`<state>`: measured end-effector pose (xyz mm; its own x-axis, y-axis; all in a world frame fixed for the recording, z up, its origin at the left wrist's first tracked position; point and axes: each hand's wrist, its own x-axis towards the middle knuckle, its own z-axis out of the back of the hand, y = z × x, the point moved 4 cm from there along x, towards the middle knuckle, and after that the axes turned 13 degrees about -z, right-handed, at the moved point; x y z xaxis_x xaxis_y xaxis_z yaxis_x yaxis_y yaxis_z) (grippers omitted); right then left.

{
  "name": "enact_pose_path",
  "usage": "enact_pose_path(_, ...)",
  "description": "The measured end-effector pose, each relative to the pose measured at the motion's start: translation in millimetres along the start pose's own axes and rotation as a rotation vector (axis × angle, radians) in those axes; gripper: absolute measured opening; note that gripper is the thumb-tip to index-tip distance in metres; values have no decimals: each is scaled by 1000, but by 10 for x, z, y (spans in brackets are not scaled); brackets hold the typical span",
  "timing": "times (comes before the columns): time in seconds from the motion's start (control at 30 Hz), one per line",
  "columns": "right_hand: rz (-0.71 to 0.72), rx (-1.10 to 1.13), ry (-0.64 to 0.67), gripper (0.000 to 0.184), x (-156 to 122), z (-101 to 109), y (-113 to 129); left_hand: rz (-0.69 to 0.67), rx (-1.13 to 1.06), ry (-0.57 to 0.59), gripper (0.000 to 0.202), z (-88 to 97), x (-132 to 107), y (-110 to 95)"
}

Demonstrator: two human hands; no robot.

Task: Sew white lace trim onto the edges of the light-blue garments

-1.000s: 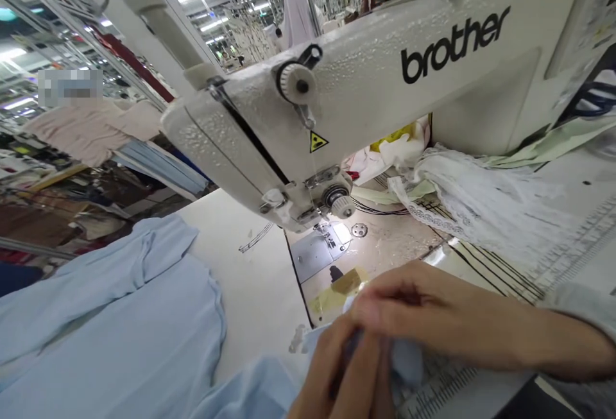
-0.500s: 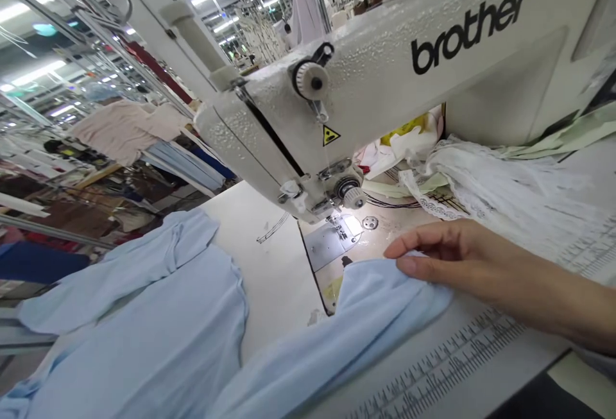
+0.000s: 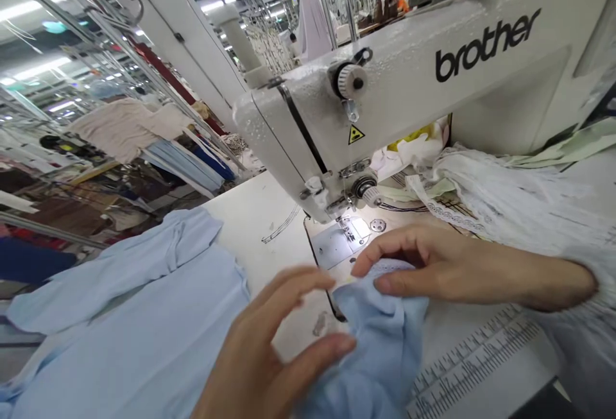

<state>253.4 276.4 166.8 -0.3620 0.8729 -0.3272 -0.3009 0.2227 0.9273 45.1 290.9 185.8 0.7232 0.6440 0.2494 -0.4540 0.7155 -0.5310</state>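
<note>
A light blue piece of fabric (image 3: 380,342) lies bunched on the sewing table in front of the needle. My right hand (image 3: 423,268) pinches its upper edge between thumb and fingers, and a lacy or textured strip shows there. Close beside it on the left, my left hand (image 3: 274,342) has its thumb and fingers spread, the thumb tip at the fabric's side. The sewing machine (image 3: 394,98), a white Brother, stands just beyond, its presser foot (image 3: 349,231) lit over the metal needle plate (image 3: 332,246).
More light blue fabric (image 3: 144,323) covers the table's left side. White lace trim (image 3: 510,194) is heaped at the right under the machine arm. A printed ruler scale (image 3: 476,361) runs along the front edge. Racks with draped pink cloth (image 3: 129,127) stand at the left.
My left hand has come into view from below. My right hand has moved left with the fabric edge, and the fabric is now bunched rather than stretched out. The view has shifted slightly.
</note>
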Motion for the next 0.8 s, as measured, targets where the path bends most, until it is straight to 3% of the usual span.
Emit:
enact_pose_path(0.1, 75, 89, 34, 26, -3, -16, 62, 2, -82, 61, 36, -115, 327, 17)
enact_pose_path(0.23, 67, 133, -37, 22, 41, 63, -8, 97, -134, 114, 23, -308, 397, 91)
enact_pose_path(0.33, -37, 107, -108, 20, 96, 121, -135, 104, -65, 99, 19, -279, 372, 146)
enact_pose_path(0.57, -61, 164, -20, 19, 105, 77, -248, -29, -131, -31, 8, -115, 454, 79)
enact_pose_path(0.7, 1, 141, 42, 12, 32, 16, -164, 27, -308, 116, 6, -238, 518, -22)
enact_pose_path(0.8, -20, 168, 57, 9, 9, -22, -136, 155, -382, 254, 24, -322, 504, -19)
